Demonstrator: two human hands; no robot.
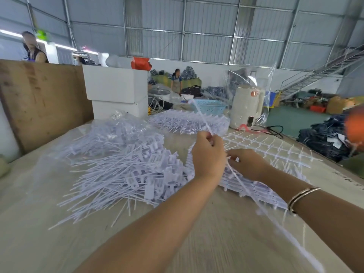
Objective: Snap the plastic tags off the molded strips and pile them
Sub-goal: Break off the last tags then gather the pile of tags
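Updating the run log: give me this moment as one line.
left hand: grips strip | right hand: on strips, grip unclear | tag pile: left of hands

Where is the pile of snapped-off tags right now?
In the head view, the pile of snapped-off tags lies on the table left of centre, just left of the left hand and in front of the white boxes.

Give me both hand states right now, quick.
Left hand: closed, gripping the long white plastic strip.
Right hand: fingers curled at the same strip lower down; grip hidden behind the left hand, cannot tell.
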